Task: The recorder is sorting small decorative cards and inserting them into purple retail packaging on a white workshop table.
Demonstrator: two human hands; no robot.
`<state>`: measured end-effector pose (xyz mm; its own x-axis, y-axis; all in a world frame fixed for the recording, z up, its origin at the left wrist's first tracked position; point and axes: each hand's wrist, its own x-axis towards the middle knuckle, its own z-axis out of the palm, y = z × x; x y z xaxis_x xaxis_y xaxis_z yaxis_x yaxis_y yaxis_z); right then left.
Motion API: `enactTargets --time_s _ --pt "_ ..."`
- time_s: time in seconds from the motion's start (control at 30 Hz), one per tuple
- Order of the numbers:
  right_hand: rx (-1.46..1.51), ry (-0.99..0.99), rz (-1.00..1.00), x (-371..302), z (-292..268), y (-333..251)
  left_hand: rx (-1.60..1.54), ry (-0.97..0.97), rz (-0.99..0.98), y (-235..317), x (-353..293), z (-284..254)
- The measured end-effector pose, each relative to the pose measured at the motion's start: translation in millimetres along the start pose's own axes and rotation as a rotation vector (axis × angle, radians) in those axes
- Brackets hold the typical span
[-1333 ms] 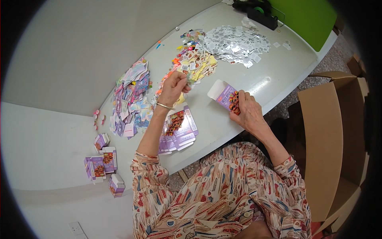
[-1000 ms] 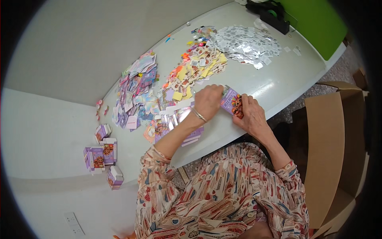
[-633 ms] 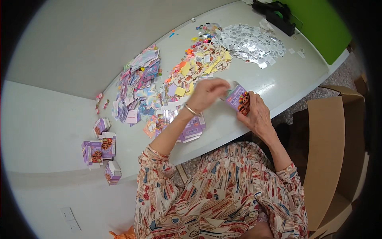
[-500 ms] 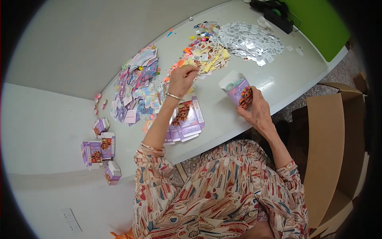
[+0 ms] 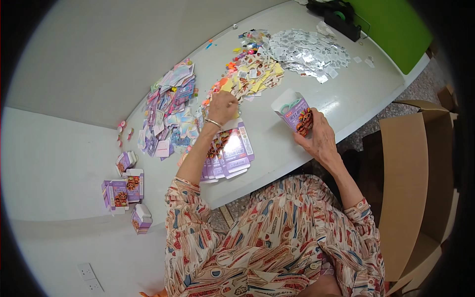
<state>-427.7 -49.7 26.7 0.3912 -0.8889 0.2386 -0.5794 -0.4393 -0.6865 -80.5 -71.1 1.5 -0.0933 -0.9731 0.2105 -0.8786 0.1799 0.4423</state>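
My right hand (image 5: 320,141) is wrapped round a small purple carton (image 5: 298,116) with a printed picture of cartoon figures. The carton's white top flap stands open, and something pale green shows at its mouth. My left hand (image 5: 223,106) is closed, its fingers curled down at the edge of a heap of small orange and pink pieces; whatever its fingertips hold is hidden. Beneath the left wrist lies a stack of flattened purple cartons (image 5: 232,153). Just beyond the left hand is a pile of yellow and brown printed cards (image 5: 257,76).
A heap of small silvery-white packets (image 5: 307,52) lies at the back. Purple and blue packets (image 5: 173,99) are piled at the left, with several folded cartons (image 5: 118,193) near the left edge. A black tape dispenser (image 5: 341,22) stands far right; an open cardboard box (image 5: 403,193) is beside the table.
My left hand has come down and a little toward me, from above the orange pieces to their near edge. The right hand keeps the carton in nearly the same place.
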Motion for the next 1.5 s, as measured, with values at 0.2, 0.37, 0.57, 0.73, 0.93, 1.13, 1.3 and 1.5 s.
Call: enactTargets --time_s 0.2,0.37,0.57,0.73,0.93,1.13,1.3,1.5 --pt "-0.042 -0.001 0.006 0.0 -0.5 4.4 0.131 -0.043 0.043 19.5 -3.4 -16.8" --pt "-0.046 -0.013 -0.008 -0.8 0.5 1.0 0.163 0.079 0.073 19.5 1.2 -3.4" --pt "-0.074 0.013 -0.034 -3.2 1.8 5.6 0.510 0.091 0.165 48.5 28.3 18.1" --pt "-0.057 0.028 -0.032 -5.0 4.6 7.0 0.588 0.052 0.191 46.4 34.0 17.3" --pt "-0.065 0.044 -0.029 -5.1 4.3 7.2 0.445 0.026 0.213 43.1 31.6 16.5" --pt "-0.062 0.019 -0.041 -5.6 4.9 6.6 0.289 0.079 0.184 11.3 35.5 3.3" --pt "-0.072 0.005 -0.054 -6.4 0.4 5.4 0.008 0.360 -0.024 -20.0 33.1 -51.9" --pt "-0.103 -0.031 -0.058 -4.9 6.0 2.9 -0.034 0.131 -0.331 -49.2 -14.1 -96.2"
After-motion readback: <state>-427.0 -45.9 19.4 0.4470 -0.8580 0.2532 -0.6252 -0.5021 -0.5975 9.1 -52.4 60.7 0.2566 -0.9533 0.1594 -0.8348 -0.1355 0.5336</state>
